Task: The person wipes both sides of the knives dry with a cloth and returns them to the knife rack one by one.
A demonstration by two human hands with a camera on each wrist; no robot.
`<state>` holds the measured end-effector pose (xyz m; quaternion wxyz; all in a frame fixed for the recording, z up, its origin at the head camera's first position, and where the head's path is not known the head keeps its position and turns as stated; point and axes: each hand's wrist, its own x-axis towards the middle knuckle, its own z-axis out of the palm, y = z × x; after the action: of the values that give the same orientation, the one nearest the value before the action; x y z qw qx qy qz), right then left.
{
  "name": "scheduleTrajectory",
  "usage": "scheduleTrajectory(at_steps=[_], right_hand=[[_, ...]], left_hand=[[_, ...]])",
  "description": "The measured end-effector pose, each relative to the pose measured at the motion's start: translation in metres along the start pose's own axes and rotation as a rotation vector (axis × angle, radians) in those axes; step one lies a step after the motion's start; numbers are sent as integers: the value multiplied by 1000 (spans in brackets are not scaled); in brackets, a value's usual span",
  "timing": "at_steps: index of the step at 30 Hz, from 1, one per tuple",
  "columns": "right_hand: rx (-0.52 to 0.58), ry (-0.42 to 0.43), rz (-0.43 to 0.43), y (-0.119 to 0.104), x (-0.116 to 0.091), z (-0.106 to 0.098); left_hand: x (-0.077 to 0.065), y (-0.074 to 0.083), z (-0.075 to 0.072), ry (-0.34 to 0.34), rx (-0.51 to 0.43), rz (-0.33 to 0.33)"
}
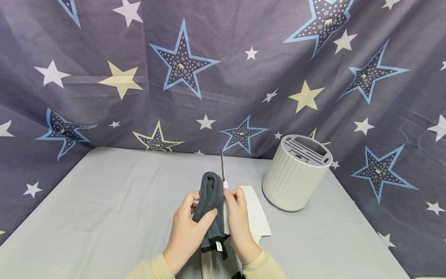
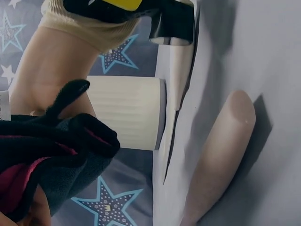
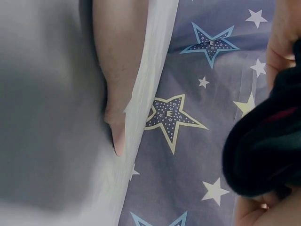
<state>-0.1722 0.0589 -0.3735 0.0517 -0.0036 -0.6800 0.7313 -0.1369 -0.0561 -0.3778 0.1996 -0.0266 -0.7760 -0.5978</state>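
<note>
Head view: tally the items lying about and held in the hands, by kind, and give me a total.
Cloths: 1, the dark grey cloth
Knives: 2, a narrow knife in the right hand and a broad knife
Slotted holders: 1, the ribbed holder
Pale handles: 1, the pale handle, its other end hidden
Total: 5

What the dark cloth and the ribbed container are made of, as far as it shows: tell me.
Dark cloth: soft, matte fabric, perhaps fleece or microfibre; its slightly fuzzy surface and rounded folds suggest so.

Ribbed container: probably moulded plastic with a satin finish, judging by its even off-white ribs, though coated metal is possible.
</note>
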Motion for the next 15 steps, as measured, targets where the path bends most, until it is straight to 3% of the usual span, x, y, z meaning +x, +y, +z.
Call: scheduleTrajectory(at_steps=[9,15], right_hand=[[2,1,6,0,0,2],[4,34,-4,0,4,0]], left_hand=[[-2,-1,-1,1,6,2],[-7,0,1,-12,-1,58]])
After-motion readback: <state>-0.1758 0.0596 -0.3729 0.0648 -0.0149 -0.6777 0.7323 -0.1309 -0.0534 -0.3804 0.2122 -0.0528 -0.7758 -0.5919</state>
